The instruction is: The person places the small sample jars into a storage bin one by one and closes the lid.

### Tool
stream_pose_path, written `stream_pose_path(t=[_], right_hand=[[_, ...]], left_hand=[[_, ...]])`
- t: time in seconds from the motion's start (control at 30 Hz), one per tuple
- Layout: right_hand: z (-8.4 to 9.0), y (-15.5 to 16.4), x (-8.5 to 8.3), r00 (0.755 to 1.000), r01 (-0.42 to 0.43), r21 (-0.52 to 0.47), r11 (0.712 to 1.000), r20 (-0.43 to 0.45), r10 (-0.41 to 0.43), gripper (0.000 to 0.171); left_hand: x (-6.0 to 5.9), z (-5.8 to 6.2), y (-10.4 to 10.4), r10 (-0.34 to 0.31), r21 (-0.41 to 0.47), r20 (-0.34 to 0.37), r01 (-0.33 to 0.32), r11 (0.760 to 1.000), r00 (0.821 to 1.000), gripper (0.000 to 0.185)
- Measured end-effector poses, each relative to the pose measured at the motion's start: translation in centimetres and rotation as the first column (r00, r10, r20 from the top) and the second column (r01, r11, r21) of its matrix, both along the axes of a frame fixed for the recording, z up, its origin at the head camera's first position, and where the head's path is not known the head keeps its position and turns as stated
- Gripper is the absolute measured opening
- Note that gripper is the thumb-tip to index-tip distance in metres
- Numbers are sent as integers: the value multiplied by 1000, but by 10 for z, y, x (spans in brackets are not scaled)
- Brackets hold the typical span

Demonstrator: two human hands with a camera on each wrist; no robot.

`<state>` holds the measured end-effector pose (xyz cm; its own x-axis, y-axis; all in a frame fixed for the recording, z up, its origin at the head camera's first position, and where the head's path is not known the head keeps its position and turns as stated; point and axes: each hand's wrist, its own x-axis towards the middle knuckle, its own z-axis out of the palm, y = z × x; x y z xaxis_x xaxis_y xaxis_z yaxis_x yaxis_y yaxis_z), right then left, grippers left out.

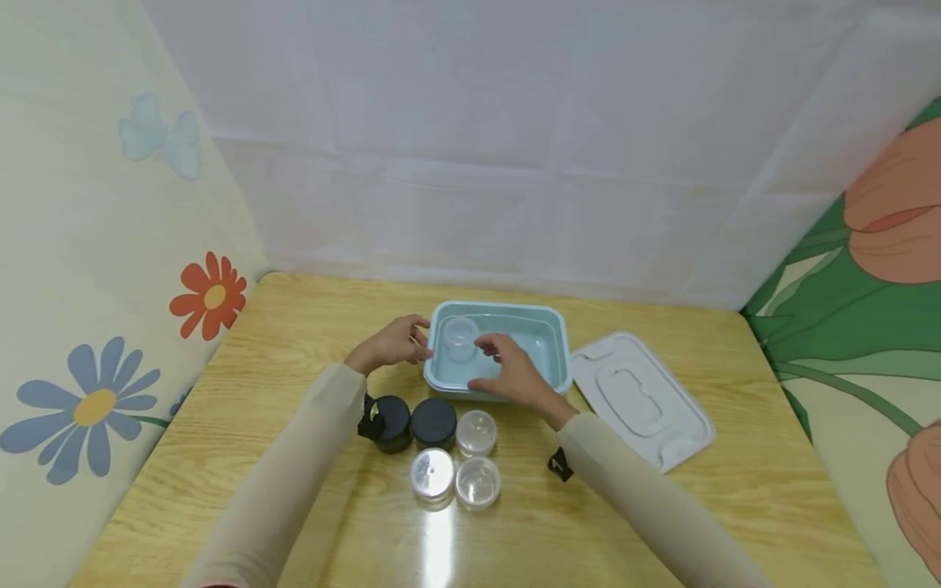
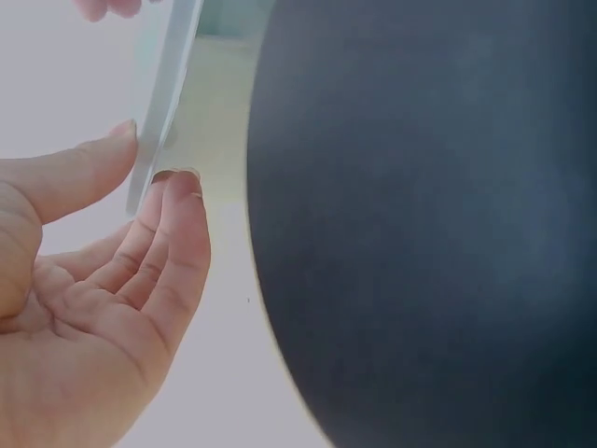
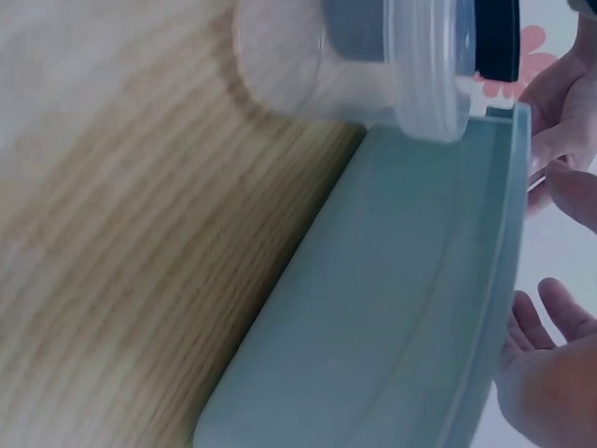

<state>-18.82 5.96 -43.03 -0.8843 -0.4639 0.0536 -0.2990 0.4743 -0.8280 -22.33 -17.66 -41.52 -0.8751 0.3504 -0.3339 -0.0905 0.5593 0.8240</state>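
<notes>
A light blue plastic box (image 1: 532,388) stands uncovered on the table. Inside its left end is a clear round jar (image 1: 461,339). My left hand (image 1: 397,340) holds the box's left rim (image 2: 160,112), thumb on one side and fingers on the other. Over the box's front wall reaches my right hand (image 1: 515,376), its fingers spread apart, with fingertips beside the clear jar and nothing gripped. In the right wrist view the box's outer wall (image 3: 354,280) hides most of the inside, while part of the right hand (image 3: 555,373) shows past the rim.
In front of the box stand two black-lidded jars (image 1: 434,422), close to several clear jars (image 1: 478,482). One black lid (image 2: 429,224) fills much of the left wrist view. A white box lid (image 1: 643,400) lies right of the box. Behind the table hangs a white cloth (image 1: 470,163).
</notes>
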Motion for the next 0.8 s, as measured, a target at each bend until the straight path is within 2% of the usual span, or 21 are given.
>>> stream_pose_path(t=[0.13,0.23,0.47,0.63,0.8], right_hand=[[-1,3,8,999,-32,-33,999,-14,32,60],[-1,5,14,999,-46,-61,997,-25,45,55],[3,11,25,998,-64,-94,994,13,66,47],[4,16,34,993,-106,-107,989,33,110,46],[5,18,41,986,-162,-64,985,20,164,44]], left_hand=[[-1,-1,0,-32,-44,-15,32,999,999,59],[-1,-2,-2,-62,-86,-55,57,995,997,59],[-3,-2,-4,-160,-189,-182,125,974,970,65],[-4,1,-3,-209,-220,-196,165,961,958,67],[-5,0,-3,-258,-242,-187,210,947,948,68]])
